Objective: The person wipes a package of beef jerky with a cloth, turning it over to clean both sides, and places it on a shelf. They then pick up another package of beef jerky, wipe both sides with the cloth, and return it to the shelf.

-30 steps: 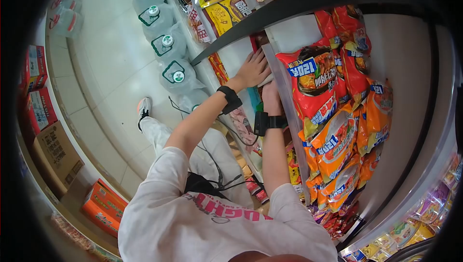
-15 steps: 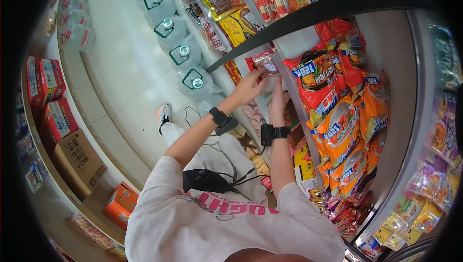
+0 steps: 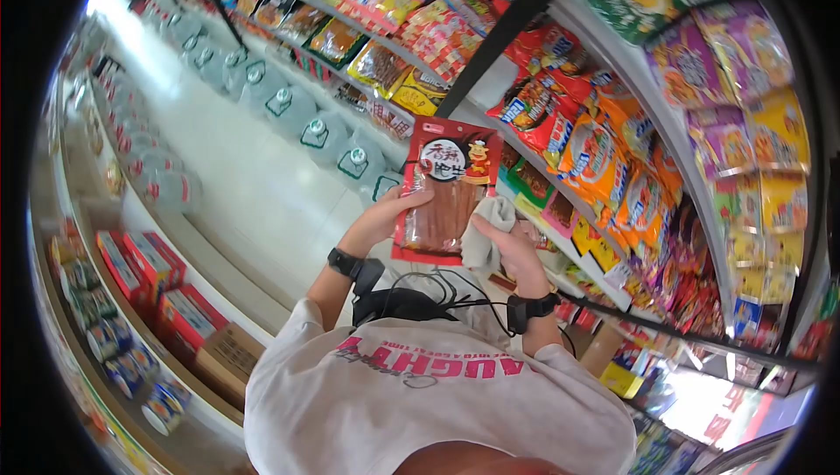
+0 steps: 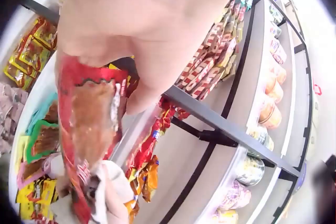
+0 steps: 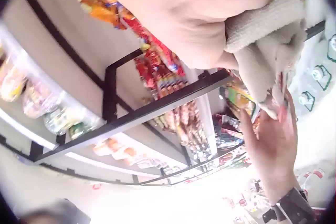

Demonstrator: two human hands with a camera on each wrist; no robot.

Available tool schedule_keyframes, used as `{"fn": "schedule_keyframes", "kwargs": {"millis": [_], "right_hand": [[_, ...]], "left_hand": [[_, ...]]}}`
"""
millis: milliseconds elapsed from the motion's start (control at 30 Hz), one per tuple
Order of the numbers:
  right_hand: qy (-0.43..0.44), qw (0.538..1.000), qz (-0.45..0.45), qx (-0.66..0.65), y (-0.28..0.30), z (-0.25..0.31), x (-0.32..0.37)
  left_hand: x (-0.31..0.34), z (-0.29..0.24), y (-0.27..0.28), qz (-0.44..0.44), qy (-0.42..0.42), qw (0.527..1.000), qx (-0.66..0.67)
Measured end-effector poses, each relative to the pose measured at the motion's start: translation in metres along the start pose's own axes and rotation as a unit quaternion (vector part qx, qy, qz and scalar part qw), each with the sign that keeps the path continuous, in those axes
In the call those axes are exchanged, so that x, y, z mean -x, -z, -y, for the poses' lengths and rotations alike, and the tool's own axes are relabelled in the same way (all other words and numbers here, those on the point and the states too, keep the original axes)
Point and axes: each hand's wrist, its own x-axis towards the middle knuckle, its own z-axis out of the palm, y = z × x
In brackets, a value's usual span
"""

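A red packet [image 3: 437, 204] with a clear window showing brown strips is held up in front of the chest. My left hand [image 3: 378, 220] grips its left edge, thumb on the front. At its lower right, my right hand [image 3: 516, 252] pinches a light grey cloth [image 3: 486, 230] against the packet. The left wrist view shows the packet [image 4: 92, 124] hanging below my left hand [image 4: 142, 29], with the cloth [image 4: 116, 179] at its lower end. In the right wrist view the cloth [image 5: 262, 50] is bunched under my right hand [image 5: 194, 19], and the packet is mostly hidden.
Shelves of orange noodle bags [image 3: 588, 156] stand to the right, beside a black shelf bar [image 3: 503, 33]. Large water bottles [image 3: 325, 136] line the floor ahead. At the left, a low shelf holds red boxes [image 3: 156, 261] and a carton [image 3: 229, 354].
Both hands have drawn back from the shelf toward the body, bringing the red packet out and up. The head view has turned to show more of the aisle.
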Motion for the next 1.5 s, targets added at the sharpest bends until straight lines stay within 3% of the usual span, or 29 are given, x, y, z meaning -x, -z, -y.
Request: {"fn": "schedule_keyframes", "kwargs": {"millis": [67, 133, 167, 200, 233, 267, 333, 367, 467, 567, 600, 633, 700, 800, 900, 933, 1033, 1200, 1367, 1500], "right_hand": [[0.033, 0.999, -0.011, 0.008, -0.030, 0.004, 0.026], [0.059, 0.998, -0.018, 0.022, -0.060, 0.011, 0.051], [0.086, 0.993, -0.030, 0.076, -0.070, 0.017, 0.064], [0.114, 0.984, -0.042, 0.131, -0.077, 0.024, 0.074], [0.140, 0.971, -0.055, 0.183, -0.083, 0.026, 0.082], [0.136, 0.952, -0.087, 0.259, -0.080, 0.026, 0.087], [0.282, 0.899, -0.273, 0.194, -0.071, 0.018, 0.090], [0.352, 0.848, -0.362, 0.160, -0.069, 0.018, 0.088], [0.458, 0.735, -0.433, 0.248, -0.079, 0.039, 0.104], [0.482, 0.811, -0.254, 0.214, -0.121, 0.034, 0.108], [0.495, 0.768, -0.275, 0.299, -0.138, 0.032, 0.117], [0.502, 0.758, -0.227, 0.350, -0.144, 0.030, 0.134], [0.506, 0.723, -0.124, 0.453, -0.150, 0.034, 0.166], [0.538, 0.708, -0.096, 0.448, -0.133, 0.035, 0.189], [0.536, 0.695, -0.202, 0.435, -0.103, 0.033, 0.200], [0.536, 0.692, -0.237, 0.422, -0.096, 0.032, 0.202], [0.543, 0.706, -0.270, 0.366, -0.089, 0.016, 0.208], [0.548, 0.723, -0.220, 0.357, -0.094, -0.018, 0.239], [0.556, 0.725, -0.114, 0.389, -0.096, -0.048, 0.259], [0.570, 0.715, -0.103, 0.392, -0.098, -0.036, 0.269]], "left_hand": [[0.029, -0.016, 0.000, 0.026, 0.045, 0.997, 0.060], [0.062, -0.031, -0.012, -0.037, 0.011, 0.999, 0.025], [0.078, -0.042, -0.022, -0.069, -0.009, 0.998, 0.009], [0.090, -0.060, -0.037, -0.033, 0.035, 0.996, 0.071], [0.096, -0.067, -0.045, -0.041, 0.017, 0.997, 0.069], [0.103, -0.070, -0.051, -0.050, 0.003, 0.997, 0.066], [0.113, -0.072, -0.060, -0.051, -0.009, 0.995, 0.083], [0.116, -0.074, -0.065, -0.041, -0.018, 0.997, 0.065], [0.124, -0.072, -0.089, 0.015, -0.041, 0.998, 0.051], [0.103, -0.038, -0.091, 0.057, -0.069, 0.994, 0.067], [0.114, -0.040, -0.124, 0.086, -0.087, 0.988, 0.088], [0.124, -0.041, -0.139, 0.028, -0.094, 0.994, 0.046], [0.113, -0.035, -0.120, 0.036, -0.297, 0.950, -0.094], [0.128, -0.022, -0.146, 0.051, -0.340, 0.938, -0.052], [0.136, -0.025, -0.175, 0.134, -0.171, 0.971, 0.102], [0.142, -0.021, -0.186, 0.097, -0.202, 0.973, 0.063], [0.152, -0.006, -0.201, 0.100, -0.195, 0.972, 0.083], [0.179, 0.004, -0.213, 0.126, -0.213, 0.966, 0.079], [0.202, 0.009, -0.211, 0.080, -0.270, 0.959, 0.034], [0.228, 0.028, -0.214, 0.033, -0.270, 0.962, -0.037]]}}
